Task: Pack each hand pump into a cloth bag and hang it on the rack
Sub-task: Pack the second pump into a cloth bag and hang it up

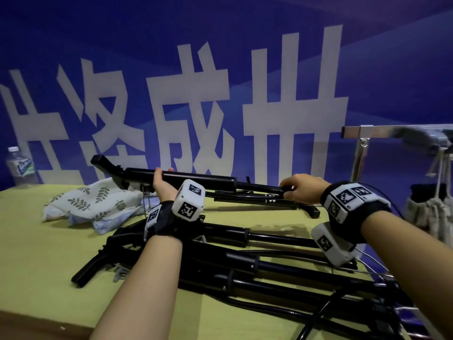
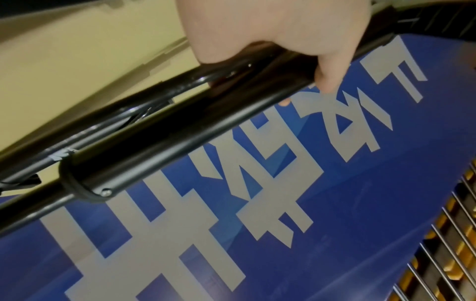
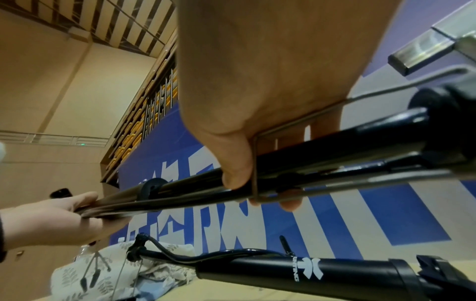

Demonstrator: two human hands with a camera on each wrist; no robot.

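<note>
Both forearms reach forward over the table (image 1: 36, 241), lifting one black hand pump (image 1: 196, 179) level above it. The left hand (image 1: 163, 184) grasps its barrel from beneath; the right hand (image 1: 302, 188) grips its thinner shaft. Leaf-print cloth bags (image 1: 95, 204) lie on the table beneath the pump's handle end.

pumps (image 1: 245, 261) (piled) crowding table (image 1: 36, 241)

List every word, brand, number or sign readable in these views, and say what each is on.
"成": large white character on the blue wall banner; its neighbours are cut off or unclear.
"UNITING", doubtful, with a white logo: on the black hand pump lying on the table.
Clear plastic water bottle: label too blurred to read.
White cube wrist markers: black square codes, no words.
</note>
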